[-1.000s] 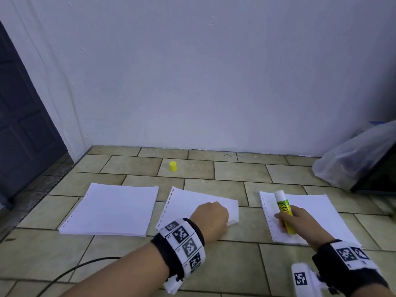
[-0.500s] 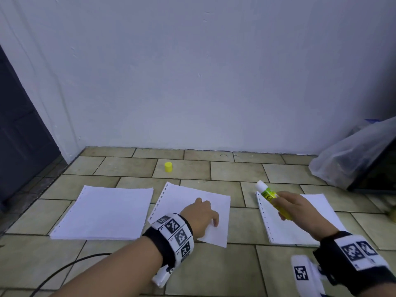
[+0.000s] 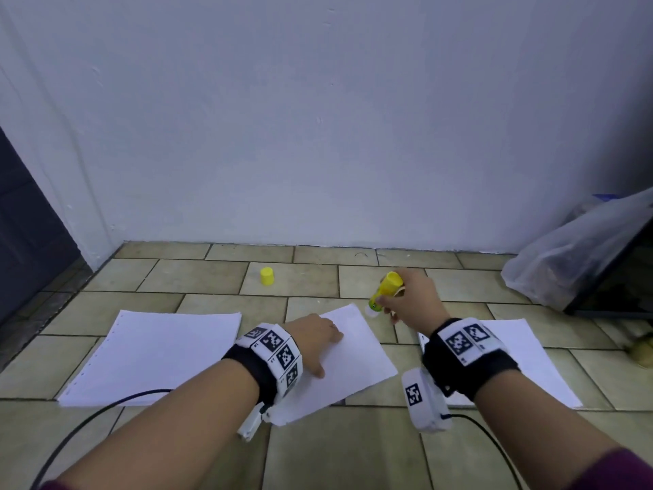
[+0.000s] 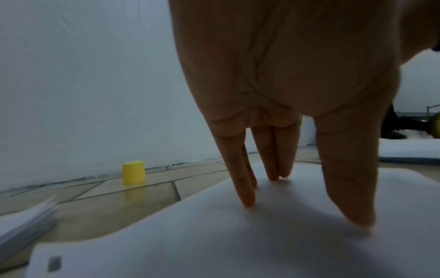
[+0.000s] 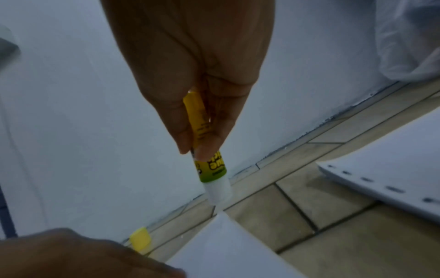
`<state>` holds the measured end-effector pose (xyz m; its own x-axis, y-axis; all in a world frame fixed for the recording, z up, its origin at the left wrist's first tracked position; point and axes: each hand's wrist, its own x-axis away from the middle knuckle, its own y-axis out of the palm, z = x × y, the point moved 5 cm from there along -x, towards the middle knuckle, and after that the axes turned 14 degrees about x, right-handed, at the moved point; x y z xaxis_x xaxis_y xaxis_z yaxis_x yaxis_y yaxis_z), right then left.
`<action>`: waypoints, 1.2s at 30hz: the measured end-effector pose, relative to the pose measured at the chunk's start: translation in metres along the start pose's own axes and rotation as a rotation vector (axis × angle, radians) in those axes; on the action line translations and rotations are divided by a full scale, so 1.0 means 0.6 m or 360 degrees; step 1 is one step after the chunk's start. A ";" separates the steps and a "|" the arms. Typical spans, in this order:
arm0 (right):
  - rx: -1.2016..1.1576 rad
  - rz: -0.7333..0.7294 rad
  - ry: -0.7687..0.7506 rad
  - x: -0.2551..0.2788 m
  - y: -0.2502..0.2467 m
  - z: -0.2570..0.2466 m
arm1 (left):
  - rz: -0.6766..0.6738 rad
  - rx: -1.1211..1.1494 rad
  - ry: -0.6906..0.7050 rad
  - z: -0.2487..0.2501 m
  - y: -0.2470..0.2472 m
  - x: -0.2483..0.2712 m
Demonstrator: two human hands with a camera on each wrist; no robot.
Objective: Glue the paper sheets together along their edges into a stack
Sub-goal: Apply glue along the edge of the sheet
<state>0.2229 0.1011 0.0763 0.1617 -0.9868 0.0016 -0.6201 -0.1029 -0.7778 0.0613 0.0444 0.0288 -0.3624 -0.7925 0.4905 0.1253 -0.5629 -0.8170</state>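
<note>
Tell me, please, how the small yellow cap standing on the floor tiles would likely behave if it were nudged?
The yellow cap stands upright alone on the tiled floor; small and probably hollow plastic, it likely slides or tips easily. Once on its side, its round shape would probably let it roll.

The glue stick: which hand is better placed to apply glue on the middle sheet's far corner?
Right. The right hand grips the glue stick, tip just above that sheet corner; the left hand presses the sheet flat.
</note>
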 end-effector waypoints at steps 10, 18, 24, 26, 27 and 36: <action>0.0130 -0.0107 -0.0043 -0.039 0.071 -0.018 | -0.0087 -0.0063 -0.0059 -0.016 0.007 -0.001; 0.0430 -0.0289 -0.0156 -0.025 0.055 -0.011 | -0.0052 -0.0029 -0.0078 -0.010 0.004 0.010; 0.0699 -0.0417 -0.0248 0.023 0.029 0.013 | -0.0049 0.0000 -0.0046 -0.017 0.009 0.005; 0.0723 -0.0445 -0.0253 0.038 0.023 0.023 | -0.0063 -0.0034 -0.0015 -0.013 0.008 0.006; 0.0731 -0.0455 -0.0255 0.045 0.020 0.028 | -0.0078 -0.0069 0.0006 -0.010 0.006 0.008; 0.0407 -0.0236 -0.0134 0.052 -0.033 0.027 | -0.0039 -0.0263 0.0011 0.003 -0.003 0.008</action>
<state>0.2526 0.0742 0.0814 0.3059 -0.9484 0.0833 -0.3731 -0.1999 -0.9060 0.0607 0.0413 0.0332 -0.3699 -0.7772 0.5090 -0.0372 -0.5350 -0.8440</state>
